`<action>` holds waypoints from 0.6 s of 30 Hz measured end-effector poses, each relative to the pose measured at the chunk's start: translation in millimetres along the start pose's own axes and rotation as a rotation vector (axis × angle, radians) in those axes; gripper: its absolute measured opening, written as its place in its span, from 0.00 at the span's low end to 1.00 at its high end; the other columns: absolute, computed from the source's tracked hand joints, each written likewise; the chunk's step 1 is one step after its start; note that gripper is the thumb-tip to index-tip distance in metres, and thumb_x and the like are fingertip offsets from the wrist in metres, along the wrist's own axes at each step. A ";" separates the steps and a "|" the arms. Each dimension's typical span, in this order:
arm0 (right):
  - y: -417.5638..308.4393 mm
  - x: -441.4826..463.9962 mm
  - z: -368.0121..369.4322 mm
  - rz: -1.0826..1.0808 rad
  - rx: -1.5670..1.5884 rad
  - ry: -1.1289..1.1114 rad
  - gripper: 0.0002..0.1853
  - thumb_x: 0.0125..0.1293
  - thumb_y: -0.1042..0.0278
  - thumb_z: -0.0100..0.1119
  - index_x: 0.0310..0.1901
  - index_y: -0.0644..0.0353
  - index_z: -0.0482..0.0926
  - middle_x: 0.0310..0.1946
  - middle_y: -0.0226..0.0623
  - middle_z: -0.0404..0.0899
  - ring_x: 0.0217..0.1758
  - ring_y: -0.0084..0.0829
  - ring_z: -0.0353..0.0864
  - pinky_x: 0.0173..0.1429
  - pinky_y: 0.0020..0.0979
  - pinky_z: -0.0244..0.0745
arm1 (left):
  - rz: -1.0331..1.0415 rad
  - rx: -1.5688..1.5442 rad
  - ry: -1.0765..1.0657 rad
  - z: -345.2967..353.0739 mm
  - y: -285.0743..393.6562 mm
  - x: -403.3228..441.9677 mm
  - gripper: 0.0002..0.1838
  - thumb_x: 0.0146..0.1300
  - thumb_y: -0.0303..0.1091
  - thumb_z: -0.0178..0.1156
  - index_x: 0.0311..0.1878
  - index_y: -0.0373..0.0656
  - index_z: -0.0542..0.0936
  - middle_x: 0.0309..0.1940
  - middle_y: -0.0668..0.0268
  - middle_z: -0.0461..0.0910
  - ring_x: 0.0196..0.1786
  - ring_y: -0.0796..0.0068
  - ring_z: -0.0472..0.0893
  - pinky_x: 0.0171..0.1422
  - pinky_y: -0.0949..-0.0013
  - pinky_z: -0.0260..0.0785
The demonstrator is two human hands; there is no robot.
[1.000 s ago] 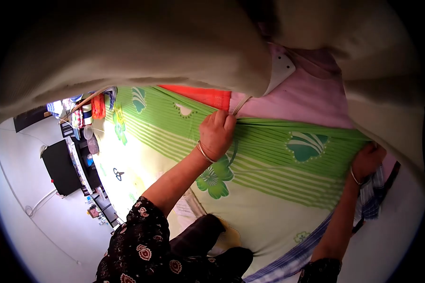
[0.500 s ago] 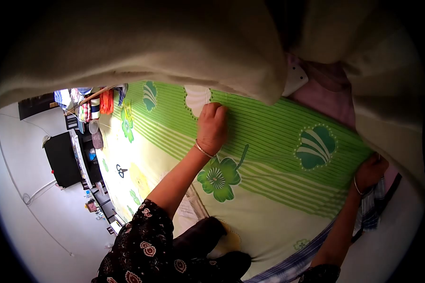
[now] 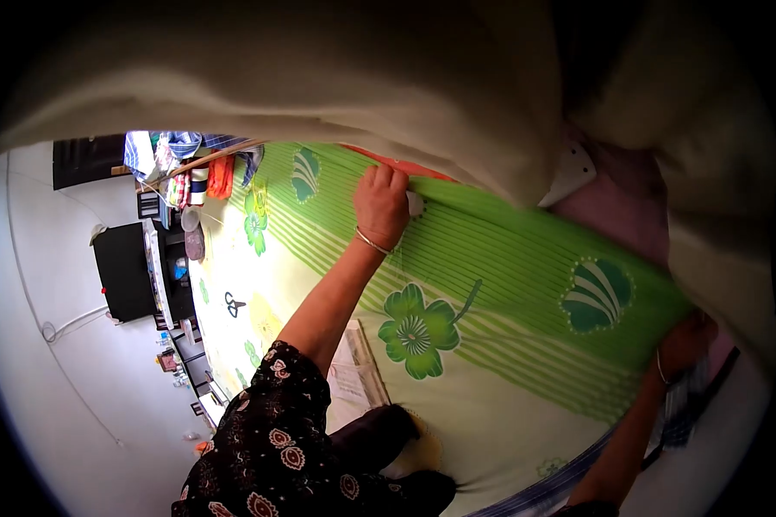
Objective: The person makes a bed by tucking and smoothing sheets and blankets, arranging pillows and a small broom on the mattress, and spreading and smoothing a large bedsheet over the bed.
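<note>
Cloth (image 3: 509,250), green and leaf-printed, lies spread in the head view from beyond the left hand's fingertips down past its wrist and across to the right hand (image 3: 685,345). The left hand (image 3: 381,205) is curled, its fingers appearing closed on the upper edge; the right is at the near corner, too shadowed to tell whether its fingers grip. Most of the cloth below and between the fingers looks laid out, with the printed flower fully visible. What seems left is the upper border: a fold rises beside the left fingers, red fabric (image 3: 397,161) shows just beyond them, and pink fabric (image 3: 616,202) lies uncovered above the right hand. A beige drape (image 3: 319,95) hides the rest of that edge. Compared with one second ago, the band between the hands is less bunched and much less pink shows above the left fingers, while the right hand remains at the same corner.
</note>
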State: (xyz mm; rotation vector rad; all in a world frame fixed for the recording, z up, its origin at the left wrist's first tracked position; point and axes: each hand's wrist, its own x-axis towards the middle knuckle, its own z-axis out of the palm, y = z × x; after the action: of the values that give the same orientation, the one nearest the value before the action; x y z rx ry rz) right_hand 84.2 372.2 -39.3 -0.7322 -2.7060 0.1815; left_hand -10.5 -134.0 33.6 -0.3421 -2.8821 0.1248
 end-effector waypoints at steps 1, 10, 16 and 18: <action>3.9 0.3 1.0 -0.015 0.002 0.007 0.18 0.66 0.61 0.44 0.46 0.69 0.71 0.42 0.54 0.73 0.46 0.50 0.73 0.49 0.41 0.69 | 0.014 -0.011 -0.049 -0.7 -0.6 -3.7 0.08 0.44 0.27 0.55 0.31 0.44 0.73 0.31 0.62 0.71 0.35 0.61 0.70 0.38 0.62 0.63; 5.5 -5.3 3.1 -0.182 -0.301 0.013 0.20 0.66 0.57 0.42 0.48 0.68 0.70 0.43 0.54 0.72 0.45 0.51 0.73 0.48 0.41 0.69 | -0.037 -0.354 -0.107 3.9 12.2 -9.1 0.12 0.51 0.28 0.55 0.40 0.40 0.72 0.34 0.54 0.71 0.40 0.52 0.69 0.45 0.58 0.62; -4.9 -0.1 -0.6 -0.244 -0.227 0.170 0.17 0.65 0.63 0.44 0.47 0.70 0.69 0.43 0.56 0.71 0.44 0.54 0.72 0.45 0.43 0.69 | 0.099 -0.426 -0.135 -12.2 114.1 10.7 0.22 0.51 0.32 0.55 0.51 0.38 0.69 0.47 0.50 0.66 0.47 0.47 0.65 0.53 0.50 0.56; -12.4 -0.8 -0.8 -0.315 -0.274 0.244 0.16 0.65 0.63 0.45 0.46 0.69 0.70 0.42 0.58 0.71 0.43 0.55 0.72 0.45 0.44 0.68 | -0.003 -0.462 -0.059 5.6 157.1 -12.1 0.25 0.51 0.31 0.54 0.54 0.35 0.65 0.53 0.48 0.63 0.53 0.46 0.63 0.57 0.49 0.54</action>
State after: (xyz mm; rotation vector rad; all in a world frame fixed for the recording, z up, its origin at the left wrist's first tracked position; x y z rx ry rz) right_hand 79.4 361.2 -36.2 -0.3585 -2.5888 -0.3378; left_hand 34.2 15.0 8.0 -0.4177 -2.9432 -0.5468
